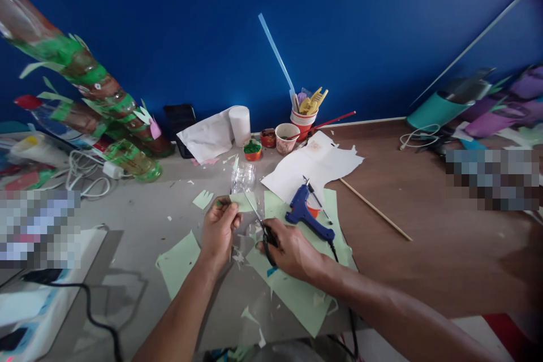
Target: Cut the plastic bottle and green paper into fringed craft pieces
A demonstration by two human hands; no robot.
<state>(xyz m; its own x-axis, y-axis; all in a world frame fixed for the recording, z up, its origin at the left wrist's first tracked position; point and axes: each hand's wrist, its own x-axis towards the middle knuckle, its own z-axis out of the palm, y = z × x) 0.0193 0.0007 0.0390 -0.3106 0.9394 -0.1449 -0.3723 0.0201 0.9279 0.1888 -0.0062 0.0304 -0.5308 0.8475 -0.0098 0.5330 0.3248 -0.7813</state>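
Note:
My left hand [220,223] pinches a small piece of light green paper [245,202] between thumb and fingers. Fingers of my right hand [292,246] are wrapped round the black handles of a pair of scissors [268,240]. The scissors' blades point up and left and meet the right part of the paper piece. Just beyond lies a clear plastic bottle piece [243,176]. Larger light green sheets [292,294] lie under and beside my right hand, and another green sheet [180,260] rests by my left forearm. A blue glue gun [307,212] lies right of the scissors.
A wooden stick [375,209] lies to the right. Along the blue wall stand a paint cup [251,150], a paper cup [287,138], a white roll [240,124] and a cup of plastic cutlery [304,119]. A painted bottle trunk [106,90] rises at left, near a power strip [55,294].

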